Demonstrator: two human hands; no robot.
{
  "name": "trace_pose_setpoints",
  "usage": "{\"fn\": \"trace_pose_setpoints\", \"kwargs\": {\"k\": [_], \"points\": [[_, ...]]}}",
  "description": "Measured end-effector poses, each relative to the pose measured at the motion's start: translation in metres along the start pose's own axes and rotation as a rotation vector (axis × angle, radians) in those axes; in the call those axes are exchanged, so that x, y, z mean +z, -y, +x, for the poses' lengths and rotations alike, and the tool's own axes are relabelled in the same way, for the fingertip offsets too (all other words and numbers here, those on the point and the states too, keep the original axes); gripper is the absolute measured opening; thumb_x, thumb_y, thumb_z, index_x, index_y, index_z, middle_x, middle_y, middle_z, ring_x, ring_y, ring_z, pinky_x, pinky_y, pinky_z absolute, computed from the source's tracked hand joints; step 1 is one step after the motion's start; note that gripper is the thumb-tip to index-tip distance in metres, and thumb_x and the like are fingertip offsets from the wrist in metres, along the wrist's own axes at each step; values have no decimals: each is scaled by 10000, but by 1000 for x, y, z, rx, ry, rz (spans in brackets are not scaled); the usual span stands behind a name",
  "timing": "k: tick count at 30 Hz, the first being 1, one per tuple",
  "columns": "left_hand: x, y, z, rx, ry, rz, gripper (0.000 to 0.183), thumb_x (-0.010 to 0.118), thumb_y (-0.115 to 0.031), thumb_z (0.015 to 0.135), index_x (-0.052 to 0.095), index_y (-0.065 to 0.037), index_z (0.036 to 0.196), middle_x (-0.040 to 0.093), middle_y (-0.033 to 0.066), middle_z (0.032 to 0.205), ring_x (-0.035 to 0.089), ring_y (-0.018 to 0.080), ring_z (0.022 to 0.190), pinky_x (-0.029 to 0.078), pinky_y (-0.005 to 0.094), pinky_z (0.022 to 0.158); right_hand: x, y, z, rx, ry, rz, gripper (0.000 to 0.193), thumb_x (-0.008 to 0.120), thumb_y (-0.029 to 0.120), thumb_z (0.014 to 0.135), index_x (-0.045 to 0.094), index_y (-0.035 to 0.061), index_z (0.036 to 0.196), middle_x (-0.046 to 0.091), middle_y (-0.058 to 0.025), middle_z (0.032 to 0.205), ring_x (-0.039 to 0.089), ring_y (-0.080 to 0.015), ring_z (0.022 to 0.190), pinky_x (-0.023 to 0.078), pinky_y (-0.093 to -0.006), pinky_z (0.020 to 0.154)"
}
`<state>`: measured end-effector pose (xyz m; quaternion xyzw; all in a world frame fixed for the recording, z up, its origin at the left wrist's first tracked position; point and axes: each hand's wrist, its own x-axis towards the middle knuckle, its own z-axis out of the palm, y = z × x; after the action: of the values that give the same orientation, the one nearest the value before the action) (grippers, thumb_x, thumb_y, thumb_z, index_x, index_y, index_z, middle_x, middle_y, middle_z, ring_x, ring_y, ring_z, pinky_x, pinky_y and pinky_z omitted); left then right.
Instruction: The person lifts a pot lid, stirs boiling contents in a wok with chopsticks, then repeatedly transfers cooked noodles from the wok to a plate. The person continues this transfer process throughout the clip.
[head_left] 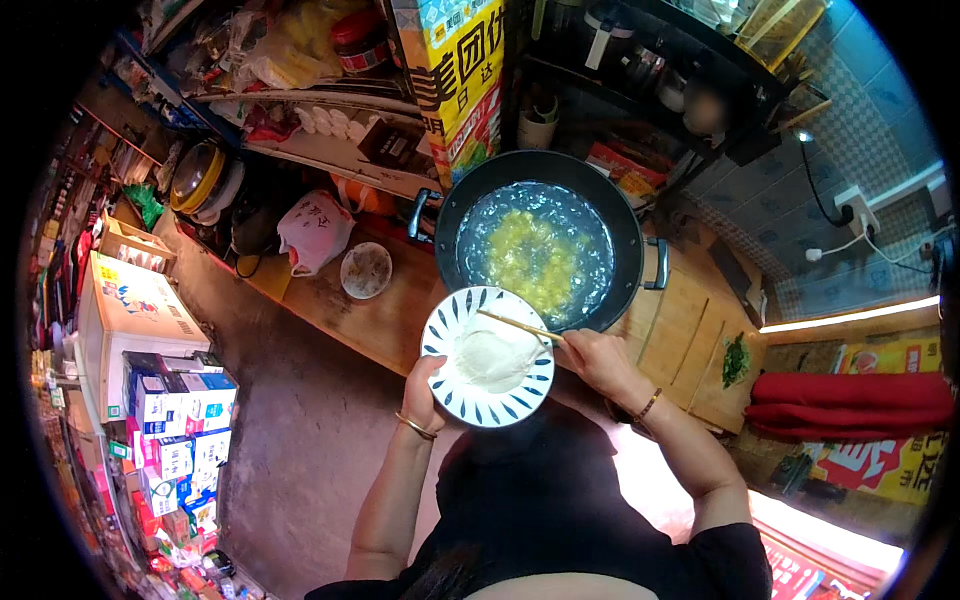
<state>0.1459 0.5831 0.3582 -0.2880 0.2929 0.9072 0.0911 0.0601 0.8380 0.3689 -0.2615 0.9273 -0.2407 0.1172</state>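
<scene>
1. Head view: your left hand pinches the left rim of a white plate with dark dashes round its edge.
2. Your right hand is closed around chopsticks, which reach left over the plate; whether they touch the white mound on it, you cannot tell.
3. Just far of the plate is a black pot, holding liquid and yellow pieces.
4. Left along the wooden surface sit a small dish and a white bag; greens lie right.
</scene>
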Motion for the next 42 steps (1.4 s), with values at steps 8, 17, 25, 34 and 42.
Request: {"fn": "trace_pose_setpoints", "kwargs": {"k": [8, 17, 25, 34, 42], "points": [[-12, -3, 5, -17, 23, 22, 501, 484, -188, 785, 423, 49, 1221, 545, 164, 1157, 557, 272, 1027, 445, 378, 895, 12, -15, 6, -1, -45, -29, 211, 500, 267, 876, 509, 64, 815, 580, -147, 741, 572, -364, 660, 435, -471, 545], [-26, -9, 13, -49, 41, 32, 498, 470, -185, 782, 430, 57, 1215, 561, 169, 1135, 574, 281, 996, 442, 384, 906, 15, -28, 10, -38, -107, -122, 129, 518, 241, 870, 547, 116, 886, 576, -96, 735, 571, -325, 621, 437, -433, 504], [-25, -16, 14, -81, 77, 78, 490, 481, -176, 771, 446, 61, 1199, 569, 177, 1120, 584, 283, 986, 458, 381, 889, 1, -36, 18, -129, -63, -190, 130, 505, 218, 868, 517, 89, 872, 556, -107, 682, 580, -316, 592, 435, -432, 480], [-30, -25, 22, -125, 76, 128, 488, 475, -165, 771, 449, 71, 1198, 572, 183, 1117, 589, 276, 984, 464, 371, 890, -17, -51, 41, -247, -62, -358, 130, 523, 219, 849, 517, 96, 890, 552, -75, 683, 589, -266, 577, 430, -380, 437], [-25, -24, 14, -143, 50, 116, 490, 459, -174, 781, 445, 74, 1204, 568, 178, 1131, 589, 271, 989, 457, 374, 901, -20, -82, 65, -291, -76, -354, 111, 504, 211, 858, 531, 104, 874, 546, -67, 659, 580, -279, 570, 414, -396, 435]]}}
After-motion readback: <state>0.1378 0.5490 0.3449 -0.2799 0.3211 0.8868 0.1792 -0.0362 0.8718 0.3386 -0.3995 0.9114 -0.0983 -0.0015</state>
